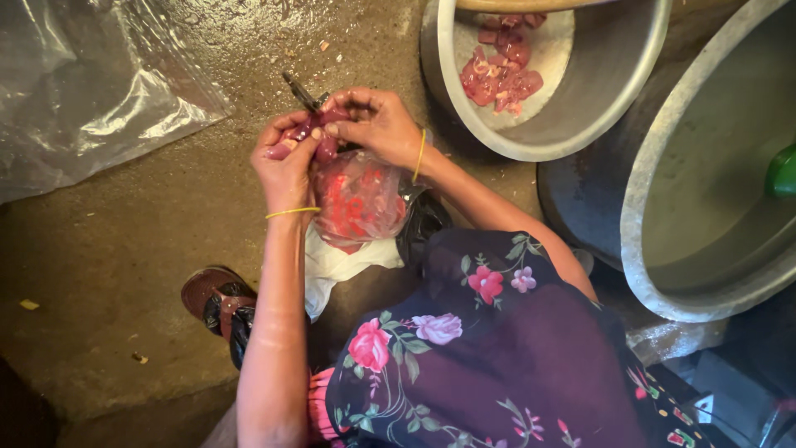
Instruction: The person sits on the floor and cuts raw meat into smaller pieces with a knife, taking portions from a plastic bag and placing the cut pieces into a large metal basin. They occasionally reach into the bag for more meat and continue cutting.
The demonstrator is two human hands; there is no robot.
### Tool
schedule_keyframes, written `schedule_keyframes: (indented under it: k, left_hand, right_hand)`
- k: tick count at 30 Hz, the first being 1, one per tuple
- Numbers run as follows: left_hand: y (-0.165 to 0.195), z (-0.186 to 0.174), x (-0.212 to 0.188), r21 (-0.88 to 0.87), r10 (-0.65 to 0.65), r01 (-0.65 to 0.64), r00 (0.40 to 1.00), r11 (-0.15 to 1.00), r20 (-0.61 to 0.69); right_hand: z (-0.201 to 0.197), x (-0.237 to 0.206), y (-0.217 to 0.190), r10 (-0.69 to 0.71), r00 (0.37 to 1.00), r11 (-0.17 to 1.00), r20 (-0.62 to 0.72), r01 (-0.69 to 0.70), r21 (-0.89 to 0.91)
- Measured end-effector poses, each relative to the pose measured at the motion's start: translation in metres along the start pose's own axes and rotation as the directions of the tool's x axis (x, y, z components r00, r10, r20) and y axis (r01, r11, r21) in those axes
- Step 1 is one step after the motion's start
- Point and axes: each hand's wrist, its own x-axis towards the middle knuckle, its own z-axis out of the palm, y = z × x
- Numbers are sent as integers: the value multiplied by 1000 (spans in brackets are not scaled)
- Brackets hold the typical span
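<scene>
She crouches low over the wet floor, both hands up close together. The left hand is clenched on a dark red piece of meat, pinching it firmly, likely because it is slippery. The right hand closes on the same piece from the other side, and a dark blade pokes out just beyond the fingers, probably scissors or a knife; I cannot tell which hand holds it. Right under both grips hangs a clear bag of red meat, placed where drips and scraps would fall. Beyond the right grip sits a metal bowl with cut pink pieces in it, within easy reach. A bigger basin stands further to the right. A plastic sheet lies past the left grip.
</scene>
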Motion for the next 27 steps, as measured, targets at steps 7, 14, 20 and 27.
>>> schedule_keyframes:
  k: [7,14,20,27]
  left_hand:
    - [3,4,14,-117,-78,66,991,991,-104]
    - [15,8,37,-70,25,-30,997,997,-75]
    - [27,12,48,-136,-41,31,996,990,-77]
    - [31,17,60,-73,-170,162,978,984,-118]
  right_hand:
    - [4,14,5,-218,972,910,-85,171,-378]
    - [12,30,-10,-375,925,759,-57,271,-592]
    - [15,47,-10,-317,945,847,-77,246,-472]
    - [19,60,-6,-331,937,823,-116,226,-522]
